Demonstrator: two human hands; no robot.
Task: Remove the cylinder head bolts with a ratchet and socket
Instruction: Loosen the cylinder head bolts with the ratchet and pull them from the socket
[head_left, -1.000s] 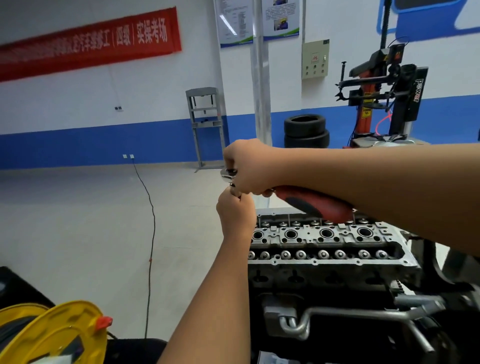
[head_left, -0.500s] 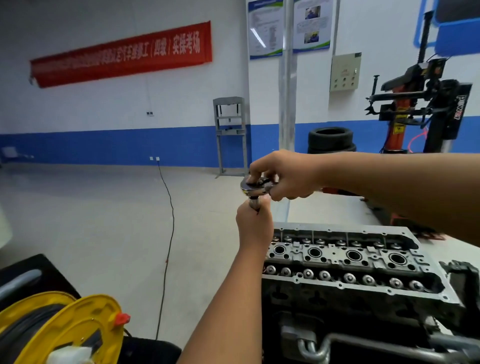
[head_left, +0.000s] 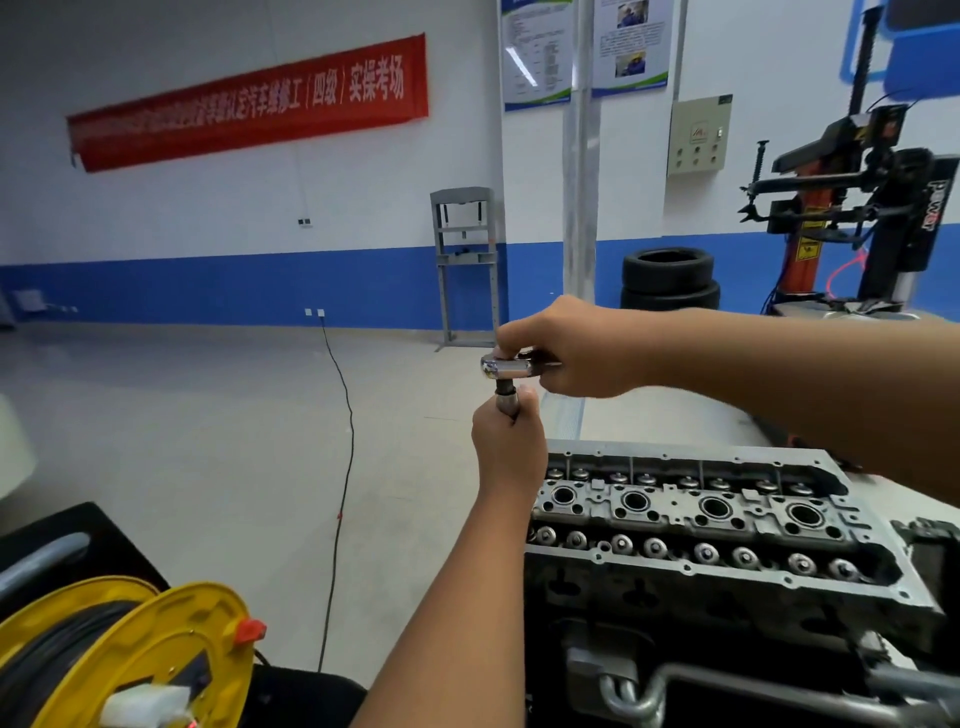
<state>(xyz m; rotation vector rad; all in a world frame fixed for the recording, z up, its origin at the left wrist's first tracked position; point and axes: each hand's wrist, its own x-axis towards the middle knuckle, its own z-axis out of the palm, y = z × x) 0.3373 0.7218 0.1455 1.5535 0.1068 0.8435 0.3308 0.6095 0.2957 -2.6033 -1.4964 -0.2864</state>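
Note:
The grey cylinder head (head_left: 717, 525) sits on an engine at the lower right, its valve springs and spark plug wells exposed. At its left end my left hand (head_left: 506, 447) grips the shaft of a socket extension (head_left: 506, 400) that stands upright; the lower part of the shaft is hidden by my fist. My right hand (head_left: 571, 348) holds the chrome ratchet head (head_left: 506, 367) on top of that shaft, fingers curled over it. The ratchet's handle is hidden behind my right hand and forearm.
A yellow cable reel (head_left: 130, 660) stands at the lower left, with a black cord (head_left: 340, 467) running across the floor to the wall. Stacked tyres (head_left: 670, 280), a grey press frame (head_left: 465, 265) and a tyre changer (head_left: 852, 218) stand at the far wall.
The red ratchet handle, seen a second ago, is hidden now. My view has swung left and dropped. Both hands keep their hold at the head's left end.

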